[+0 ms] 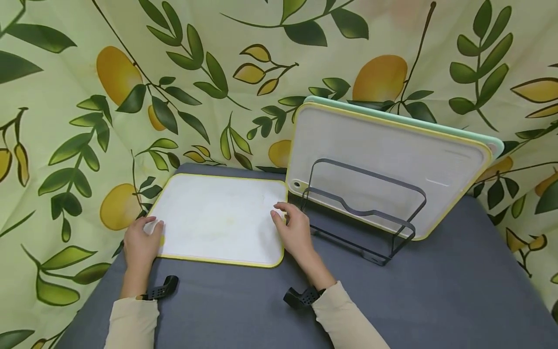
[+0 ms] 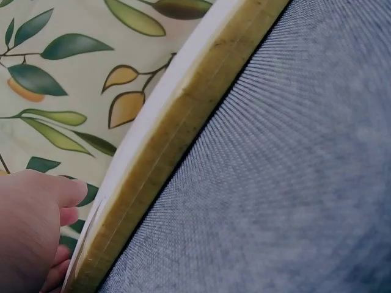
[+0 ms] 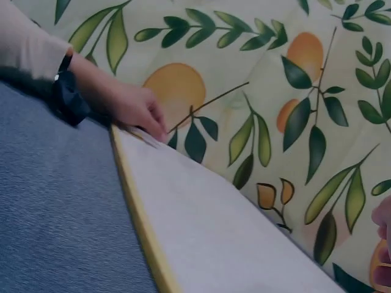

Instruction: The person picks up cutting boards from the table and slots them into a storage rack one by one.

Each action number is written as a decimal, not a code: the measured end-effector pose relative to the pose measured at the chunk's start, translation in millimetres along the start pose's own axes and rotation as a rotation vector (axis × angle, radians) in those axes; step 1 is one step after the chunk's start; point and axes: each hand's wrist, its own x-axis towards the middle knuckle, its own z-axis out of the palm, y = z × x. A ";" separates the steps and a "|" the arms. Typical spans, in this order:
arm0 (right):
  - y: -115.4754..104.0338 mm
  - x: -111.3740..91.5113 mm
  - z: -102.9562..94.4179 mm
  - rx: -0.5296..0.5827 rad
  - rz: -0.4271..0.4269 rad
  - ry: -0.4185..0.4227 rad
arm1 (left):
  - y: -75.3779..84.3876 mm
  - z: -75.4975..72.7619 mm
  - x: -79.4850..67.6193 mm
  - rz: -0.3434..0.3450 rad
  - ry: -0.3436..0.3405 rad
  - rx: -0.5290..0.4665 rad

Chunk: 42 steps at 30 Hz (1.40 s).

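A white cutting board [image 1: 218, 218] with a yellow rim lies flat on the grey cloth in the head view. At its left edge is my left hand [image 1: 143, 242], thumb and forefinger apart over the rim. My right hand [image 1: 296, 230] is by the right edge, its fingers bent loosely with a gap between thumb and forefinger. The left wrist view shows the board's thick yellow edge [image 2: 159, 140] beside the left hand [image 2: 30, 226]. In the right wrist view, the left hand [image 3: 137, 110] is at the board's far corner; only fingertips of the right hand [image 3: 382, 244] show.
Right of the board stands a black wire rack [image 1: 370, 213]. Leaning in it are a translucent white board with a yellow rim [image 1: 370, 150] and a mint-green one [image 1: 405, 121] behind. A leaf-and-fruit patterned curtain [image 1: 261, 111] hangs close behind the cloth-covered table [image 1: 436, 300].
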 end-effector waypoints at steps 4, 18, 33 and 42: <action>3.6 -5.4 7.7 0.013 0.069 0.004 | -0.3 0.5 4.2 0.008 -0.008 0.014; 20.8 -18.7 20.9 0.196 0.360 0.015 | -0.2 1.9 1.6 -0.030 -0.020 0.032; 29.1 -22.1 24.9 0.139 0.289 0.076 | 6.3 3.5 7.6 -0.092 -0.002 0.047; 29.7 -23.1 26.0 0.143 0.327 0.072 | 3.3 2.7 4.5 -0.215 0.024 -0.053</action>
